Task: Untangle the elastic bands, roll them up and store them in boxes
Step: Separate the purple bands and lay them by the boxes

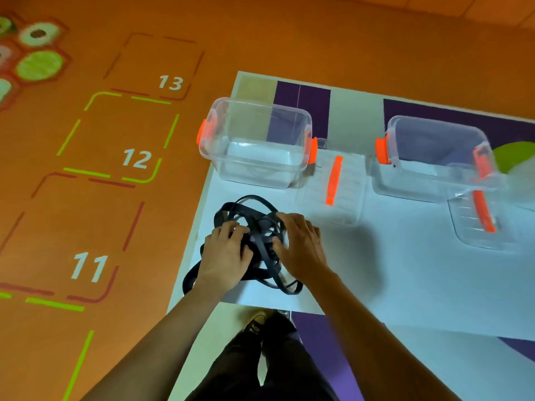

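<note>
Head view: looking down past the person's legs at the work surface.
Floor (86,212): orange carpet is showing numbered dashed squares on the left and is playing no part in the job.
Tabletop (376,270): white surface is carrying every task item.
Boxes: left box (254,169) and right box (411,180) are standing open and empty along the far side, apart from the tangle, probably waiting for rolled bands.
Lids: left lid (333,189) and right lid (480,224) are lying flat beside their boxes, likely so the openings are staying free.
Elastic bands (246,209): black tangle is sitting near the tabletop's left edge, between both grips, with one loop reaching toward that edge.
Left grip (224,253): fingers are curling into the strands and grasping them, seemingly anchoring the knot.
Right grip (301,244): fingers are lying over the tangle with the thumb tucked among strands; whether it is pinching one I cannot tell.
Stage: untangling is seemingly only starting.
</note>
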The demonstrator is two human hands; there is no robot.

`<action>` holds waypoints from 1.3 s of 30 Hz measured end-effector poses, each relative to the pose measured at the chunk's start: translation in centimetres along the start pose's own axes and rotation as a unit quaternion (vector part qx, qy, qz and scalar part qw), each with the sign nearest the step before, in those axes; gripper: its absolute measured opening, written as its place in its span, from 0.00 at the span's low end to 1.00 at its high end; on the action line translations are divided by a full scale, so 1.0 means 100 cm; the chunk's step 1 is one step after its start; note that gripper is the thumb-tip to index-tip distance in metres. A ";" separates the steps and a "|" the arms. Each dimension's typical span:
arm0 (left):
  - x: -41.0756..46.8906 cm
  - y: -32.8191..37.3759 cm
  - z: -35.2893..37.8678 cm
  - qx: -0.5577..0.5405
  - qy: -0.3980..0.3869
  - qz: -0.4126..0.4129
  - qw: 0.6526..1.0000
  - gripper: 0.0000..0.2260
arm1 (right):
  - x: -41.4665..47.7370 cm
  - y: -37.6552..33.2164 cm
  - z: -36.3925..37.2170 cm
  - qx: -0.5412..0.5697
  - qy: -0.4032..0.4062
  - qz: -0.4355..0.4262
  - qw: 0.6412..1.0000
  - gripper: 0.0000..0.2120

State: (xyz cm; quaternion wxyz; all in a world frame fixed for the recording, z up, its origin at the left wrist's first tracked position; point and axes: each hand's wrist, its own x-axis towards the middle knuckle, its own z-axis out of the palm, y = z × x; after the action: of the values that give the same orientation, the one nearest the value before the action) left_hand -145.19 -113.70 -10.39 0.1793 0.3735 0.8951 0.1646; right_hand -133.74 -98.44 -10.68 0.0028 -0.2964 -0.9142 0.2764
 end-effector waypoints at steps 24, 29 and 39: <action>-0.046 0.302 0.058 0.125 -0.032 0.425 0.896 0.15 | -0.246 0.152 -0.140 -0.009 0.257 0.322 0.911 0.28; -0.077 0.390 0.094 0.132 -0.022 0.479 0.868 0.14 | -0.318 0.216 -0.177 0.001 0.304 0.363 0.881 0.26; -0.144 0.560 0.176 0.120 -0.038 0.534 0.836 0.15 | -0.440 0.344 -0.246 0.026 0.329 0.422 0.844 0.23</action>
State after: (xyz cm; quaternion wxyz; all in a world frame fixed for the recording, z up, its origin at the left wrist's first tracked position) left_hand -93.80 -84.01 0.93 0.0516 0.8183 0.5614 0.1121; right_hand -74.76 -86.82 -0.33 0.1942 -0.7271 -0.6386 0.1607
